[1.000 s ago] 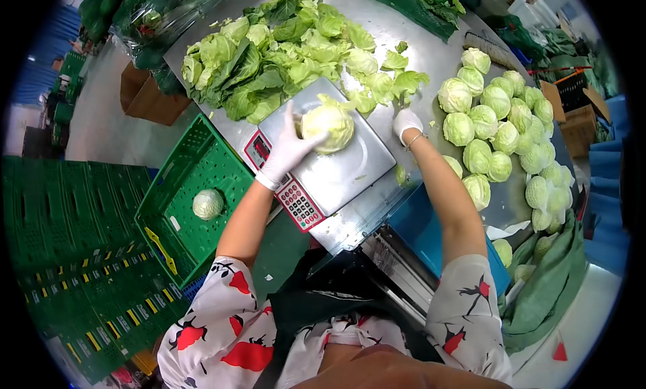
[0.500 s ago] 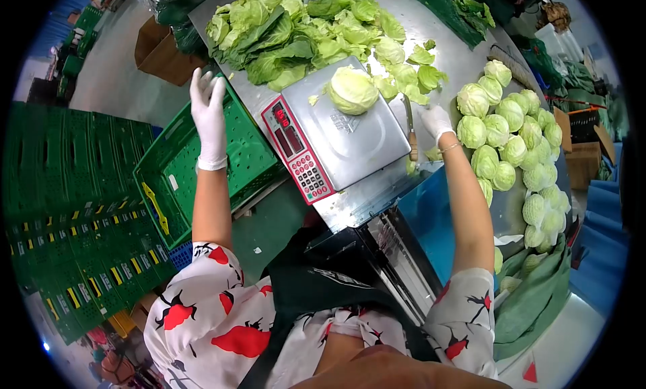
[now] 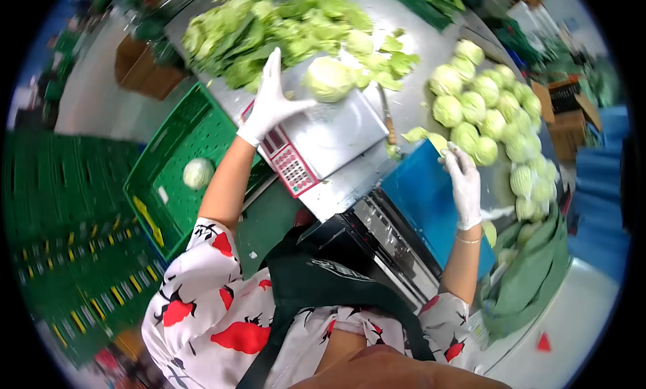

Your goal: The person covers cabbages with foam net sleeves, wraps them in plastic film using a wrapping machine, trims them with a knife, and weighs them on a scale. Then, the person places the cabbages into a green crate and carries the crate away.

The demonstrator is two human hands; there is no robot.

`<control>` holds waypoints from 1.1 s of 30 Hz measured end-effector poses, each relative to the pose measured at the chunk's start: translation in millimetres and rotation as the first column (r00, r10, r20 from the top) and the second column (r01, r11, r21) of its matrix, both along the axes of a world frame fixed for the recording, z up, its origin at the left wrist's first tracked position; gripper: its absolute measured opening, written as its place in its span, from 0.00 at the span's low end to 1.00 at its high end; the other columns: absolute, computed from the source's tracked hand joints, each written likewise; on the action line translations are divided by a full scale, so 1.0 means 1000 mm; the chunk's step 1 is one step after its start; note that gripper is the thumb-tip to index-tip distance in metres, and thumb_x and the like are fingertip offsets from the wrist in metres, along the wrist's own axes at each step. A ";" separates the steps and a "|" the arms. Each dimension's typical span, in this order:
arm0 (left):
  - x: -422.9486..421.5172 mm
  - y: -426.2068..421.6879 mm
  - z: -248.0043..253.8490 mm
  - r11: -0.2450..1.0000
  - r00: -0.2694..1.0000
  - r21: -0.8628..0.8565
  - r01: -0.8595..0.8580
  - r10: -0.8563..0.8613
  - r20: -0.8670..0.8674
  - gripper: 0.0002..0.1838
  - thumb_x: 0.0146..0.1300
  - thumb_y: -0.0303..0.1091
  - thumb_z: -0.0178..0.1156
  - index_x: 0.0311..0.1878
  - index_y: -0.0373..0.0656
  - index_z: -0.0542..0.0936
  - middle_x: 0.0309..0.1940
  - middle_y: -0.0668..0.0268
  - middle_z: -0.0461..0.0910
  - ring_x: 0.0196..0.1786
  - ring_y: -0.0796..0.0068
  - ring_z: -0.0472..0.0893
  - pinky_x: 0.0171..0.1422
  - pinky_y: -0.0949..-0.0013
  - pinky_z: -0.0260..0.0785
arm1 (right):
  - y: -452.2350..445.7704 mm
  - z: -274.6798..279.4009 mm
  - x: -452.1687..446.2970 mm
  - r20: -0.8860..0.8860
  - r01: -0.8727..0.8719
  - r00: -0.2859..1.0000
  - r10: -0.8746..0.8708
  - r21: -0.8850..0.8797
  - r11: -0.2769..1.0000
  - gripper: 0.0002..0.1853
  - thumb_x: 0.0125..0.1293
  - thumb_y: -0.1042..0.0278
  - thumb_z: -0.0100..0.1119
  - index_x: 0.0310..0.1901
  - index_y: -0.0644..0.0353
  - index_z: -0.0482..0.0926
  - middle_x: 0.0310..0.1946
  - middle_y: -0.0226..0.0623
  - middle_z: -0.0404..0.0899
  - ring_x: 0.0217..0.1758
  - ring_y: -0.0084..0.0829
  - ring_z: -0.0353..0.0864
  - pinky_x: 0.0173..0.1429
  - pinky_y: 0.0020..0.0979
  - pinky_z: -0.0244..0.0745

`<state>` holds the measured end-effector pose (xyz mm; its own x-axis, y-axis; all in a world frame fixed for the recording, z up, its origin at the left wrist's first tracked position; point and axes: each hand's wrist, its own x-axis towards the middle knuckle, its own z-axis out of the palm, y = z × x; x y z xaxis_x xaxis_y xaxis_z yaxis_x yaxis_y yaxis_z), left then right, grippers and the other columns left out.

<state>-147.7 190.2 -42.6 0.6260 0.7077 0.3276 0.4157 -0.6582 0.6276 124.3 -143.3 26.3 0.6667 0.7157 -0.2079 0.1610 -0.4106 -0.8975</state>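
Observation:
My left hand (image 3: 272, 106), in a white glove, is over the left edge of the digital scale (image 3: 343, 143) with thumb and fingers spread and nothing in it. Just right of its fingers, a trimmed green cabbage (image 3: 328, 79) rests on the scale's metal plate. My gloved right hand (image 3: 464, 187) hovers above the blue panel (image 3: 420, 197), its fingers loosely bent and apart, with nothing visible in them. Close to its fingertips lie pale cabbage leaves (image 3: 418, 134). Between scale and right hand lies a knife (image 3: 388, 120) with a wooden handle.
A green crate (image 3: 151, 167) at the left holds one pale cabbage (image 3: 198, 173). Loose outer leaves (image 3: 269, 32) are heaped behind the scale. Many cabbages (image 3: 486, 93) sit in rows at the right, some in white nets. Stacked green crates (image 3: 67, 194) stand far left.
My left hand has moved from over the crate rightward to the scale. My right hand has drawn back from beside the knife. A cabbage now shows in the crate, where my forearm was.

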 end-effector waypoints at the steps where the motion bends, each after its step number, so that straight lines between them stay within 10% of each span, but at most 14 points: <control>1: 0.017 -0.004 -0.007 0.999 0.997 0.031 0.033 -0.031 -0.068 0.71 0.39 0.55 0.81 0.79 0.37 0.46 0.77 0.44 0.51 0.79 0.47 0.52 0.81 0.55 0.50 | -0.021 -0.001 -0.004 -0.003 0.044 0.999 -0.044 -0.006 0.999 0.23 0.73 0.62 0.58 0.63 0.69 0.74 0.52 0.43 0.83 0.54 0.26 0.82 0.62 0.26 0.73; 3: 0.046 -0.010 -0.017 0.959 0.976 0.232 0.163 -0.121 -0.183 0.67 0.39 0.52 0.82 0.77 0.35 0.52 0.74 0.45 0.59 0.77 0.48 0.59 0.80 0.57 0.54 | -0.061 0.003 -0.019 0.026 0.095 0.995 -0.096 0.034 0.995 0.22 0.74 0.63 0.58 0.63 0.68 0.75 0.50 0.38 0.84 0.50 0.23 0.82 0.57 0.25 0.74; 5: 0.059 -0.011 -0.036 0.988 0.994 -0.107 0.110 -0.110 0.005 0.62 0.40 0.49 0.82 0.74 0.34 0.58 0.69 0.46 0.67 0.72 0.49 0.66 0.78 0.57 0.57 | -0.101 0.007 -0.033 -0.051 0.238 0.970 -0.236 0.038 0.971 0.22 0.73 0.63 0.58 0.62 0.69 0.75 0.50 0.41 0.84 0.51 0.26 0.83 0.60 0.26 0.74; 6: 0.062 -0.006 -0.055 0.997 0.998 0.069 0.036 -0.039 0.041 0.58 0.38 0.43 0.84 0.72 0.35 0.62 0.65 0.48 0.71 0.64 0.55 0.75 0.72 0.59 0.65 | -0.124 0.008 -0.037 -0.069 0.307 0.950 -0.304 0.037 0.951 0.21 0.73 0.64 0.58 0.61 0.69 0.76 0.50 0.41 0.84 0.50 0.25 0.83 0.59 0.26 0.75; 10: 0.072 0.024 -0.062 0.830 0.954 -0.537 0.155 0.016 0.299 0.46 0.52 0.32 0.77 0.72 0.36 0.63 0.60 0.56 0.74 0.56 0.67 0.78 0.60 0.67 0.73 | -0.216 -0.004 -0.006 -0.065 0.490 0.871 -0.486 0.052 0.870 0.18 0.72 0.63 0.57 0.56 0.69 0.80 0.45 0.39 0.86 0.45 0.24 0.85 0.52 0.25 0.77; 13: 0.073 0.006 -0.043 0.413 0.923 -0.860 0.298 0.104 0.370 0.37 0.63 0.40 0.68 0.71 0.38 0.65 0.61 0.58 0.74 0.59 0.66 0.77 0.63 0.62 0.70 | -0.269 -0.029 0.056 0.202 0.613 0.780 -0.592 -0.058 0.788 0.17 0.69 0.61 0.58 0.51 0.65 0.83 0.41 0.45 0.87 0.47 0.33 0.87 0.53 0.30 0.78; 15: 0.085 -0.042 -0.009 0.384 0.891 -0.810 0.443 -0.085 0.446 0.35 0.65 0.43 0.66 0.70 0.37 0.66 0.63 0.58 0.74 0.61 0.66 0.76 0.65 0.59 0.70 | -0.303 -0.069 0.116 0.563 0.676 0.647 -0.514 -0.110 0.729 0.20 0.66 0.56 0.58 0.50 0.62 0.83 0.44 0.53 0.85 0.52 0.47 0.85 0.58 0.38 0.77; 17: 0.108 -0.092 -0.003 0.487 0.892 -0.748 0.451 -0.261 0.368 0.36 0.60 0.39 0.68 0.69 0.37 0.68 0.59 0.56 0.78 0.59 0.64 0.79 0.65 0.62 0.72 | -0.314 -0.085 0.176 0.562 0.722 0.657 -0.502 -0.277 0.634 0.25 0.65 0.48 0.55 0.51 0.62 0.83 0.48 0.57 0.83 0.56 0.55 0.80 0.62 0.44 0.74; 21: 0.149 -0.244 0.042 0.387 0.764 -0.682 0.621 -0.495 0.414 0.51 0.43 0.36 0.81 0.70 0.37 0.64 0.63 0.57 0.73 0.63 0.65 0.76 0.69 0.60 0.69 | -0.302 -0.122 0.272 0.480 0.765 0.620 -0.620 -0.546 0.343 0.31 0.69 0.44 0.45 0.57 0.65 0.80 0.61 0.56 0.76 0.65 0.55 0.75 0.68 0.45 0.70; 24: 0.163 -0.313 0.033 0.450 0.649 -0.493 0.745 -0.662 0.376 0.58 0.37 0.40 0.84 0.72 0.40 0.60 0.67 0.52 0.65 0.70 0.57 0.67 0.76 0.56 0.59 | -0.330 -0.230 0.365 0.515 0.629 0.776 -0.364 -0.679 0.379 0.36 0.68 0.36 0.48 0.64 0.59 0.76 0.65 0.48 0.75 0.70 0.49 0.72 0.72 0.41 0.67; 27: 0.171 -0.348 0.025 0.544 0.592 -0.258 0.799 -0.786 0.178 0.60 0.37 0.41 0.83 0.73 0.40 0.58 0.66 0.47 0.61 0.72 0.45 0.63 0.75 0.52 0.60 | -0.289 -0.196 0.346 0.494 0.669 0.684 -0.537 -0.719 0.191 0.48 0.64 0.38 0.59 0.77 0.57 0.53 0.65 0.46 0.76 0.66 0.45 0.77 0.67 0.45 0.72; 33: 0.177 -0.358 0.042 0.572 0.549 -0.252 0.780 -0.820 -0.162 0.60 0.39 0.43 0.82 0.74 0.40 0.58 0.68 0.50 0.62 0.71 0.47 0.64 0.78 0.50 0.54 | -0.308 -0.232 0.373 0.581 0.684 0.730 -0.361 -0.614 0.394 0.12 0.66 0.68 0.58 0.47 0.57 0.87 0.52 0.49 0.84 0.55 0.48 0.84 0.55 0.43 0.81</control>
